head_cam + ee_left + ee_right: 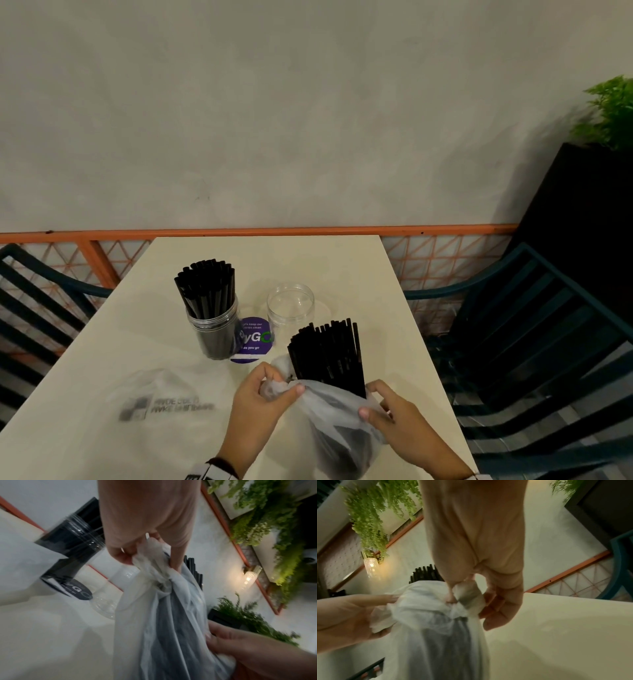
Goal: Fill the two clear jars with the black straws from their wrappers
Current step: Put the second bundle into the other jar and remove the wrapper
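Cream worktop [102,342] by a grey wall: one jar [214,329] is already full of black straws. The other jar [290,306] is empty. Both hands, left hand [263,394] and right hand [390,411], pinch the wrapper [329,411], peeling it down off the next straws [327,353].

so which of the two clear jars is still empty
The clear plastic jar on the right, beside the purple round sticker; the left clear jar is packed with black straws.
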